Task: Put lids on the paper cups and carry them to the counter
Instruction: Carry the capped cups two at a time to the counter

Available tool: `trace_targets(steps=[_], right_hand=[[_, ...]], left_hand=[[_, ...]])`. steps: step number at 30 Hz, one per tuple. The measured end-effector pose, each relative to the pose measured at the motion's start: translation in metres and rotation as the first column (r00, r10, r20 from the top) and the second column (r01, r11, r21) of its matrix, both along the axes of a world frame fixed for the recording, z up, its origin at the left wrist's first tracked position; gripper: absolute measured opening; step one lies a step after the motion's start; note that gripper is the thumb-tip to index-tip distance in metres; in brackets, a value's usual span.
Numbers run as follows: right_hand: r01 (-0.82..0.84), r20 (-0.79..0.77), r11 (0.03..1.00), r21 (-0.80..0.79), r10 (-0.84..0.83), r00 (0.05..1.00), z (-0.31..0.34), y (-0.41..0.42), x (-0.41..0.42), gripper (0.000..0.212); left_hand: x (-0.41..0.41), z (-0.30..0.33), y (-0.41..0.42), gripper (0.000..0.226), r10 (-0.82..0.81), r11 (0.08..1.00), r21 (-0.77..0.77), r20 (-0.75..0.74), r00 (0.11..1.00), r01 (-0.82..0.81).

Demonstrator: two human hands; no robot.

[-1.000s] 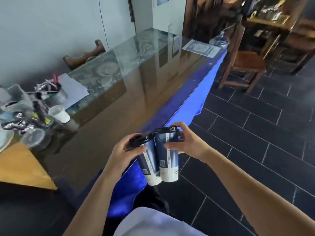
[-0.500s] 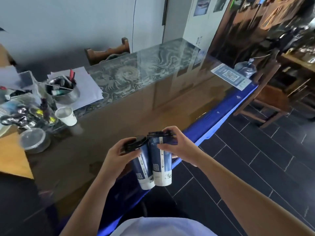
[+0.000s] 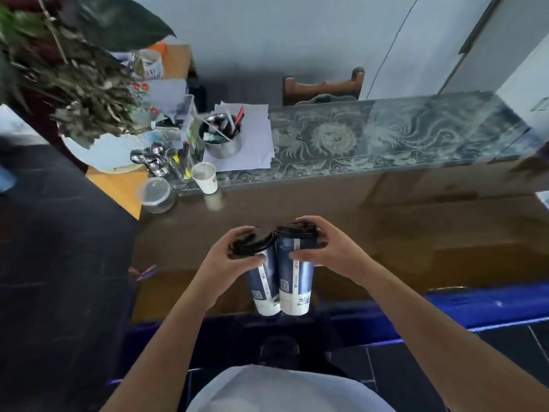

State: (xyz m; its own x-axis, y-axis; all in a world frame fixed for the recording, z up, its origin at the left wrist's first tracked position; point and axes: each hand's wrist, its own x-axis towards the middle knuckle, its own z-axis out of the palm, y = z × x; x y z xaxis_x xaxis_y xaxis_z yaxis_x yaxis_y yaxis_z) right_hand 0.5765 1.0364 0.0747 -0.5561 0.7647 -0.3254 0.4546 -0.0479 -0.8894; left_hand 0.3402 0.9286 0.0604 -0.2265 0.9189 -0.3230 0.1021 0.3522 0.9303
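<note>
Two tall blue-and-white paper cups with black lids hang side by side in the air over the near edge of the glossy brown counter (image 3: 386, 233). My left hand (image 3: 228, 257) grips the left cup (image 3: 266, 286) around its lid and upper wall. My right hand (image 3: 329, 248) grips the right cup (image 3: 295, 281) the same way, fingers over the lid and thumb on the front. The cups touch each other and tilt slightly, bases toward me. Both lids look seated on their rims.
On the counter's left stand a small white paper cup (image 3: 205, 176), a clear plastic tub (image 3: 156, 194), a metal pot of pens (image 3: 221, 138) on papers, spoons and a dried plant (image 3: 74, 84). A patterned glass strip (image 3: 386, 138) runs along the back. A blue edge (image 3: 475, 304) borders the counter front.
The view has swung left and I have stepped square to the counter. Both hands, each holding its cup, now hang over the counter's near edge instead of beside it.
</note>
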Motion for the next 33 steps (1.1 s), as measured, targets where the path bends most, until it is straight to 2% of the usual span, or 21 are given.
trace_targets(steps=[3, 7, 10, 18, 25, 33], right_hand=[[-0.099, 0.030, 0.994, 0.049, 0.098, 0.995, -0.003, 0.033, 0.011, 0.063], [-0.131, 0.049, 0.988, 0.080, 0.127, 0.991, -0.015, 0.062, 0.023, 0.066], [-0.124, 0.040, 0.984, 0.124, 0.120, 0.992, -0.026, 0.080, 0.026, 0.072], [-0.010, 0.045, 0.958, 0.287, -0.003, 0.999, -0.063, 0.102, 0.016, 0.080], [0.054, 0.003, 0.949, 0.310, -0.058, 0.998, -0.095, 0.101, -0.003, 0.084], [-0.078, 0.097, 0.886, 0.458, 0.038, 0.995, -0.101, 0.099, 0.002, 0.078]], left_hand=[[0.017, -0.003, 0.016, 0.056, 0.001, 1.000, 0.010, -0.102, 0.995, 0.000], [0.034, -0.008, 0.042, 0.062, 0.030, 1.000, 0.005, -0.258, 0.966, -0.030], [0.037, -0.010, 0.061, 0.063, 0.046, 0.999, 0.031, -0.284, 0.958, -0.039], [0.002, -0.038, 0.091, 0.069, -0.017, 0.999, 0.036, -0.499, 0.866, 0.040], [-0.009, -0.065, 0.086, 0.065, 0.070, 0.986, 0.163, -0.591, 0.804, 0.035], [-0.006, -0.080, 0.069, 0.063, 0.098, 0.982, 0.188, -0.607, 0.788, 0.022]])
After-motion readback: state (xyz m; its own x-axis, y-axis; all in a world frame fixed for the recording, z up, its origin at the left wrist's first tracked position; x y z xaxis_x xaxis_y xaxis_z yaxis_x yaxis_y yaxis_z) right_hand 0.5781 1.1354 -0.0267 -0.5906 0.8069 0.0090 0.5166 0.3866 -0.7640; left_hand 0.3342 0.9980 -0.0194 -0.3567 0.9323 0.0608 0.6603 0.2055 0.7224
